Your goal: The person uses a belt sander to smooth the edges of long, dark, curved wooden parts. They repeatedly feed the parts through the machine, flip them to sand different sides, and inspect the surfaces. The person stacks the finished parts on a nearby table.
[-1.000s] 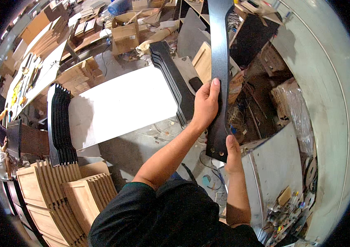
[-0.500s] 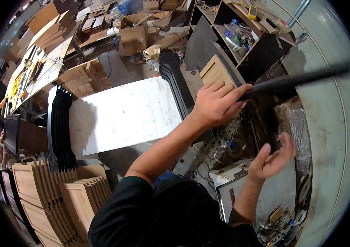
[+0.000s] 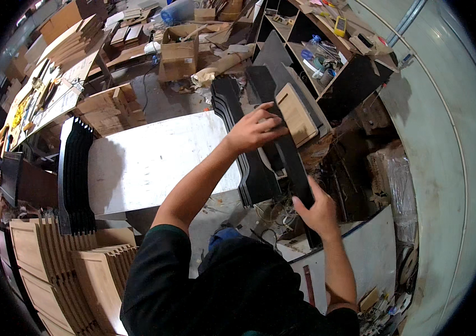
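A board point(image 3: 294, 159) slants right of frame centre, between a panel point(image 3: 159, 157) at left and an upper-right shelf unit point(image 3: 351, 91).

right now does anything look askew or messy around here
Yes: loose items sit jumbled in the black shelf unit, untidy rather than sorted, and the wooden panel leans tilted beside the black board, not upright.

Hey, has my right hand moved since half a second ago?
Yes. Your right hand has moved left, away from the plastic-wrapped bundle by the wall, and now grips the black board.
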A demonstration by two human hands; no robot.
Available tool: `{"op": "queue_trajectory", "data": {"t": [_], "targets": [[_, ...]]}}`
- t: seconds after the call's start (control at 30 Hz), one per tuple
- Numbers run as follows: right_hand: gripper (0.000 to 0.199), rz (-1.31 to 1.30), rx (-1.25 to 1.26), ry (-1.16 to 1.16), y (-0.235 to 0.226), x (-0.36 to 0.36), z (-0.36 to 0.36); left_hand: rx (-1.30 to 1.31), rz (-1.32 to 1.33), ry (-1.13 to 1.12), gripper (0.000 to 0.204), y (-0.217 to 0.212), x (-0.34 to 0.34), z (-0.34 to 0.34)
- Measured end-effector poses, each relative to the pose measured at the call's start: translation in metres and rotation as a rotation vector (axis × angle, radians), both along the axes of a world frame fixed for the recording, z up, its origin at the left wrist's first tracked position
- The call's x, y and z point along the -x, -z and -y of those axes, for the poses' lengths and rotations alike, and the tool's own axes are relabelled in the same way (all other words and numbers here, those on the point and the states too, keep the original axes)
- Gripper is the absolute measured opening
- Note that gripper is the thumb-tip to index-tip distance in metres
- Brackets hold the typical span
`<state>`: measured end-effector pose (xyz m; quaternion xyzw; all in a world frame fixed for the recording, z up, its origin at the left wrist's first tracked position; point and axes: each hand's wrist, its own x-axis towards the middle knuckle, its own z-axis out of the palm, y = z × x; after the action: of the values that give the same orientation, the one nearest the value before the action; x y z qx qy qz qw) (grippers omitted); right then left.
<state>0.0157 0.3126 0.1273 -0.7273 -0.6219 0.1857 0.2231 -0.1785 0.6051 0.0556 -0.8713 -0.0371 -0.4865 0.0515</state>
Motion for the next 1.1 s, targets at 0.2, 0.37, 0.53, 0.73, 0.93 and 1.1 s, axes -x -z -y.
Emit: {"op": "queue_trajectory", "data": {"t": [0.2,0.37,0.53,0.73,0.93,1.1], "targets": [[0.076,0.002,-0.148,0.064,0.092,0.021,-0.098,0.897,0.258,-0.62,0.06,0.062,0.009,-0.009],[0.073,0.054,-0.081,0.101,0.119,0.051,-0.149,1.0,0.229,-0.646,0.058,0.143,0.011,-0.018],[0.074,0.02,-0.029,0.111,0.145,0.065,-0.164,1.08,0.27,-0.59,0.054,0.164,-0.001,-0.019],[0.073,-0.009,-0.191,0.087,0.171,0.062,-0.168,1.182,0.259,-0.537,0.053,0.163,-0.002,-0.015],[0.077,-0.024,-0.118,0.082,0.167,0.06,-0.17,1.18,0.238,-0.529,0.054,0.163,0.001,-0.013],[0.077,-0.017,-0.064,0.087,0.16,0.062,-0.164,1.15,0.246,-0.538,0.054,0.165,0.001,-0.008]]}}
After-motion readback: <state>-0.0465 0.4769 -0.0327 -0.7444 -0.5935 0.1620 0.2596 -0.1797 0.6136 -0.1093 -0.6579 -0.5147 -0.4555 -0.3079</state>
